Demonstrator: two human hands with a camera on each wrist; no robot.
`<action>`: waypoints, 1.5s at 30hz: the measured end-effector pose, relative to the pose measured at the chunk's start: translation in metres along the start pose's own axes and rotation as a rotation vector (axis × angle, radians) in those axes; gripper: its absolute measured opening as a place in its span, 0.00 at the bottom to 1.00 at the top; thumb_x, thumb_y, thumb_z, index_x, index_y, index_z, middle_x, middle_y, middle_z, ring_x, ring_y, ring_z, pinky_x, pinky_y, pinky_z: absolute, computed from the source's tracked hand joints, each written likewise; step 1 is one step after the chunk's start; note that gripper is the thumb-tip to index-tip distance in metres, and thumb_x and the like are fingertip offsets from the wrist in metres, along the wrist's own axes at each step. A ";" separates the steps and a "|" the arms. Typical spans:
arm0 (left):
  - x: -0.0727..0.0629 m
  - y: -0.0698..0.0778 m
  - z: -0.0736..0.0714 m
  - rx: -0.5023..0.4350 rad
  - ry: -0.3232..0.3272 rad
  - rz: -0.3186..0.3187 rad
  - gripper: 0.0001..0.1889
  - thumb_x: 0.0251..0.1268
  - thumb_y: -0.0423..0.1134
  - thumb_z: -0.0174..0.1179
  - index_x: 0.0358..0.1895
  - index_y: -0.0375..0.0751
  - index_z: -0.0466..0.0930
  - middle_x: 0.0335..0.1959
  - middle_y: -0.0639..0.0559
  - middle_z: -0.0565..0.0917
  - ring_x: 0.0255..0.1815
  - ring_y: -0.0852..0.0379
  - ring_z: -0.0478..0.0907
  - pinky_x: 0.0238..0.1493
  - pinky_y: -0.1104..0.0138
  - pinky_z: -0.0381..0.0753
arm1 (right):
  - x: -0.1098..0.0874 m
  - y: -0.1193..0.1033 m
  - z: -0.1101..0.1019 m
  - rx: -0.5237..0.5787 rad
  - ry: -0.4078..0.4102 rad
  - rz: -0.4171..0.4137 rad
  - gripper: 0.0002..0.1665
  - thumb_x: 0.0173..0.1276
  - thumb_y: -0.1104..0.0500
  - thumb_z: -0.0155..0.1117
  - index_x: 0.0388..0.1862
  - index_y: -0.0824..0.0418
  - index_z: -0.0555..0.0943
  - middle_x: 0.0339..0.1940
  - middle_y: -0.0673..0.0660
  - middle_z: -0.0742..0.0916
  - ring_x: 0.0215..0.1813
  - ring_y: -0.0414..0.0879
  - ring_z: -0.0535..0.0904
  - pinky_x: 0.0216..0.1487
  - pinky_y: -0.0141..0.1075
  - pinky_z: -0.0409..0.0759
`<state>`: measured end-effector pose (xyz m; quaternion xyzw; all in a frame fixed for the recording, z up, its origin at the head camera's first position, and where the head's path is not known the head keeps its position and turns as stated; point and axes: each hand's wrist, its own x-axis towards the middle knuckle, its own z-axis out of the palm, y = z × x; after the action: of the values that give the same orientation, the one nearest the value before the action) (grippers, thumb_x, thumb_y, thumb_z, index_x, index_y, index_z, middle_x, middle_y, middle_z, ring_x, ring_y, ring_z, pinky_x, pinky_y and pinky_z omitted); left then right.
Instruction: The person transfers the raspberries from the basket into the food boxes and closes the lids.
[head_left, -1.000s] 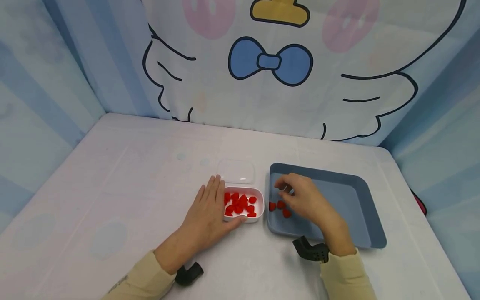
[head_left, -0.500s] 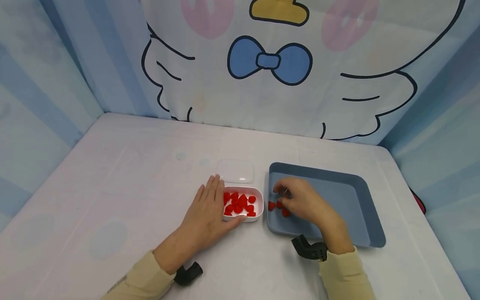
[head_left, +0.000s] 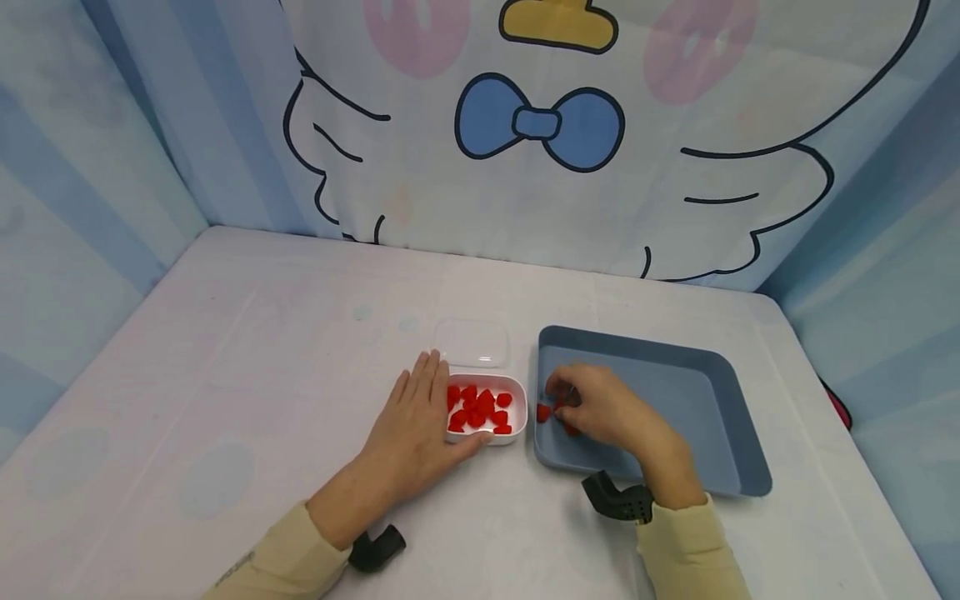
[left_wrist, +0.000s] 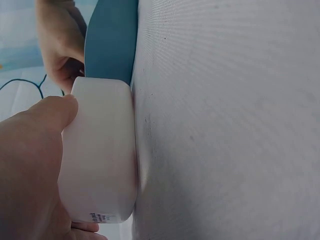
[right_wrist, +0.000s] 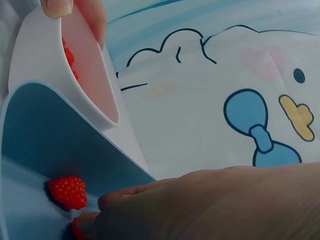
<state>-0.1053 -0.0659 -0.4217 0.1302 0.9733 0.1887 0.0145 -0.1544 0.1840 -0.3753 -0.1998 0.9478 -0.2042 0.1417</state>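
My left hand [head_left: 408,429] lies along the left side of a small white box [head_left: 517,379], fingers straight, its thumb at the front rim. Several red raspberries [head_left: 480,406] are inside the box. In the left wrist view the thumb [left_wrist: 62,110] presses on the box's upper edge. My right hand [head_left: 607,408] reaches down into a grey-blue tray [head_left: 675,400], thumb and index finger pinching a raspberry [right_wrist: 77,229], which they mostly hide. Another raspberry [right_wrist: 68,192] lies beside the fingertips near the tray's left wall. A third raspberry [head_left: 572,430] is partly hidden below the hand.
Behind the box a clear plastic lid [head_left: 471,343] lies on the white table [head_left: 300,350]. The tray stands just right of the box, its raised wall [right_wrist: 75,120] between them. A printed curtain [head_left: 525,208] closes off the back.
My right hand has lowered, and its spread thumb and index finger have closed around a raspberry in the tray. The left hand and the box have stayed where they were.
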 end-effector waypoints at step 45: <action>-0.001 0.000 -0.002 -0.007 -0.013 -0.008 0.58 0.52 0.67 0.66 0.78 0.36 0.50 0.80 0.40 0.54 0.81 0.41 0.49 0.78 0.46 0.56 | -0.005 -0.015 -0.004 0.029 0.228 -0.066 0.12 0.64 0.67 0.67 0.47 0.60 0.83 0.40 0.52 0.84 0.42 0.45 0.80 0.45 0.41 0.85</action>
<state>-0.1044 -0.0672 -0.4197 0.1277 0.9729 0.1913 0.0223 -0.1468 0.1748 -0.3642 -0.2041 0.9477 -0.2438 0.0289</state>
